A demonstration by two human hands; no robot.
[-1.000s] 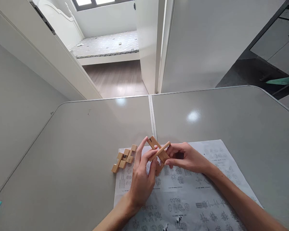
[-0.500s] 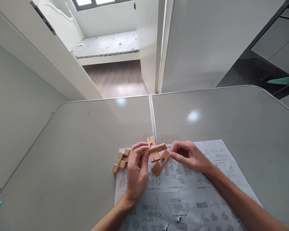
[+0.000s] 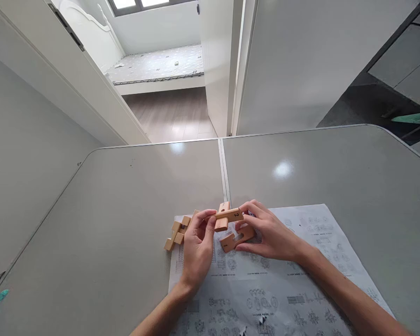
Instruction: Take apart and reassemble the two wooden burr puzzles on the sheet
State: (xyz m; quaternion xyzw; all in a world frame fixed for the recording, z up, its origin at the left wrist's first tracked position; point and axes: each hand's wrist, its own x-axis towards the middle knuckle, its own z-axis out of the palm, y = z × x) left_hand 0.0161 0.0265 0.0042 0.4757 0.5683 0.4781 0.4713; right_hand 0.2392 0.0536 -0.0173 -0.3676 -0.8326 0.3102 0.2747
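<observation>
My left hand (image 3: 199,245) pinches two wooden puzzle pieces joined crosswise: a bar marked 2 (image 3: 235,215) passes through a slotted wooden piece (image 3: 221,224). Below them is a notched wooden piece (image 3: 228,243), its cut-out facing up and its right end between the thumb and fingers of my right hand (image 3: 266,233). The right fingertips also reach the end of the bar marked 2; whether they press on it I cannot tell. Behind my left hand lie several interlocked paler wooden pieces (image 3: 177,232), partly hidden.
A creased sheet of printed puzzle diagrams (image 3: 266,284) lies under my hands, torn in small spots near the bottom. It rests on a grey table (image 3: 101,242) with a seam down the middle. Beyond the table are an open doorway and a bed (image 3: 161,65).
My right hand has moved left and closed around the end of the notched piece, which has turned flatter. The crossed pieces in my left hand have tilted slightly.
</observation>
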